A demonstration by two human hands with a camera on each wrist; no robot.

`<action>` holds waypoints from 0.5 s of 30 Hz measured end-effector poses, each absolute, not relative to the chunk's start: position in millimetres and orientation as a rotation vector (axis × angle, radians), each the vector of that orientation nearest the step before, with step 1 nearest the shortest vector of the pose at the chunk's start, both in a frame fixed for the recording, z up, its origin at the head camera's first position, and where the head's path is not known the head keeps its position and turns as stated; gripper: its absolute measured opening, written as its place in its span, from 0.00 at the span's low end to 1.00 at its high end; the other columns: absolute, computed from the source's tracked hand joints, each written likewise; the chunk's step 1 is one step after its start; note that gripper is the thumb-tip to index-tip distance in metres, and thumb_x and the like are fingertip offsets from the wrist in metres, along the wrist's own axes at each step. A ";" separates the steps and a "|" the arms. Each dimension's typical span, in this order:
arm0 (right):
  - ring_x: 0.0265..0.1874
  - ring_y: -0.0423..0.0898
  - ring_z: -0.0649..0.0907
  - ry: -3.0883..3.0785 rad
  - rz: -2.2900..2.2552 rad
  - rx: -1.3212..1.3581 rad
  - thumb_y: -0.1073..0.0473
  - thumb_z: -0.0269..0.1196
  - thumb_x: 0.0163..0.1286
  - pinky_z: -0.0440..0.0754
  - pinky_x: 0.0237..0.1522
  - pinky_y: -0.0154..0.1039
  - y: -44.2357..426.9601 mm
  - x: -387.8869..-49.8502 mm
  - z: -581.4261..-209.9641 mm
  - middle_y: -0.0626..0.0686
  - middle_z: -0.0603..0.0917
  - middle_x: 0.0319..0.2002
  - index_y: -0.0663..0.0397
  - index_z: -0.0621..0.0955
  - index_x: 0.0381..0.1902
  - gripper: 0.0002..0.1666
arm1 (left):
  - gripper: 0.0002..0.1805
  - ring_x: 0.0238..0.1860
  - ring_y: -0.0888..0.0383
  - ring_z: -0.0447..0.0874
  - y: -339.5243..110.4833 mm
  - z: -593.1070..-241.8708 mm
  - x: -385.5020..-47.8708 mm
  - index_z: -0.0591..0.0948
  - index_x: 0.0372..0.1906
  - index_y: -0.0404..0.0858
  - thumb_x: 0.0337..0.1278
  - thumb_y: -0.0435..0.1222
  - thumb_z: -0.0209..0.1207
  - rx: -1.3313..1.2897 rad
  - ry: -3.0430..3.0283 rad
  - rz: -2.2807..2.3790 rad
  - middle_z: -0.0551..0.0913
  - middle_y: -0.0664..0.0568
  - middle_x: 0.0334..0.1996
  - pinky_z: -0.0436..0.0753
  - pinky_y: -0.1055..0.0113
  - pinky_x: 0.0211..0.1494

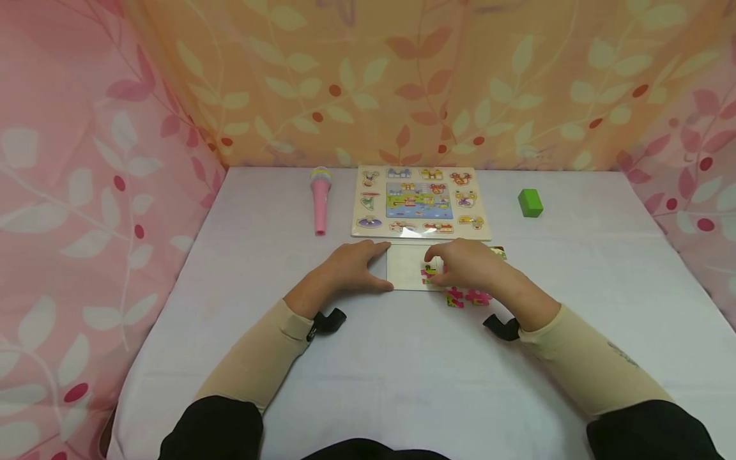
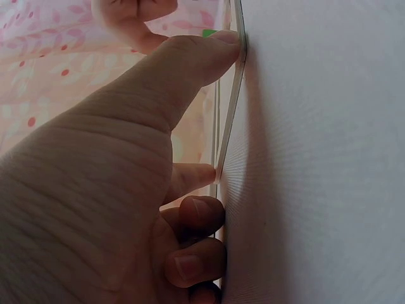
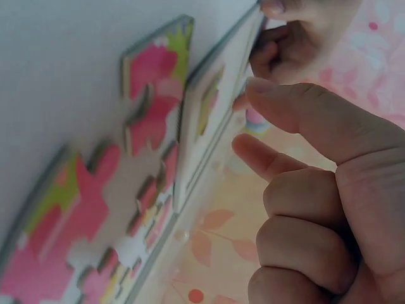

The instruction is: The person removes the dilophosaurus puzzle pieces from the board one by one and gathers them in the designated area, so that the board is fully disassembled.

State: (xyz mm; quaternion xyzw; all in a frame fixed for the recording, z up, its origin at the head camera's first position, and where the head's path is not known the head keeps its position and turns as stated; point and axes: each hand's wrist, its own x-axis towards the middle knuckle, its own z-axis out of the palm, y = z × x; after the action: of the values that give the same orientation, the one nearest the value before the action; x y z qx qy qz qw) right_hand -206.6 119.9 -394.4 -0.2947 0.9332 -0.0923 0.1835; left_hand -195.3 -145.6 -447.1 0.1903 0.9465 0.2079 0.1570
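A small pale puzzle board [image 1: 405,265] lies on the white table. My left hand [image 1: 351,265] holds its left side, the thumb at the near corner and the index finger at the far corner; its other fingers are bent. One jigsaw piece [image 3: 207,109] lies on the board. Over the board's right part is my right hand [image 1: 474,263], with thumb and index finger apart and nothing visible between them. In the right wrist view its remaining fingers are curled in. Loose pink and green jigsaw pieces [image 1: 477,297] lie right of the board, partly hidden beneath the right hand.
Behind the board lies a larger wooden picture puzzle [image 1: 422,233]. A pink toy microphone [image 1: 320,204] is to its left, a green block [image 1: 530,203] to its right. Patterned cloth [image 1: 425,83] hangs along the table's back and sides.
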 end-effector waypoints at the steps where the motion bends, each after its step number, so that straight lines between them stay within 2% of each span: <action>1: 0.26 0.46 0.78 2.635 -0.249 -0.841 0.48 0.74 0.63 0.76 0.32 0.43 118.7 -207.1 -396.5 0.44 0.80 0.22 0.47 0.86 0.55 0.24 | 0.53 0.64 0.55 0.72 -145.6 -447.1 -195.3 0.65 0.79 0.52 0.48 0.63 0.71 0.546 2.708 0.590 0.75 0.54 0.67 0.71 0.55 0.68; 5: 0.30 0.48 0.78 2.646 -0.221 -0.850 0.49 0.73 0.62 0.78 0.36 0.45 115.3 -208.8 -402.9 0.44 0.82 0.26 0.45 0.87 0.53 0.22 | 0.53 0.66 0.54 0.72 -145.5 -446.8 -195.3 0.65 0.80 0.52 0.48 0.63 0.71 0.548 2.706 0.581 0.74 0.54 0.68 0.71 0.55 0.69; 15: 0.31 0.48 0.78 2.603 -0.217 -0.754 0.53 0.71 0.62 0.74 0.31 0.43 113.1 -209.8 -406.9 0.49 0.84 0.34 0.48 0.85 0.56 0.24 | 0.53 0.65 0.55 0.73 -145.2 -448.3 -195.6 0.66 0.79 0.52 0.47 0.63 0.71 0.539 2.712 0.601 0.76 0.54 0.66 0.72 0.55 0.68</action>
State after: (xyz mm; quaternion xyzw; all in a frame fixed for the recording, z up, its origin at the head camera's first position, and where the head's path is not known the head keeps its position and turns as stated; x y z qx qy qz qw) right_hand -209.8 113.1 -406.9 -0.2710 0.9361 -0.0782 0.2099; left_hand -195.6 -145.2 -448.3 0.1882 0.9468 0.2097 0.1555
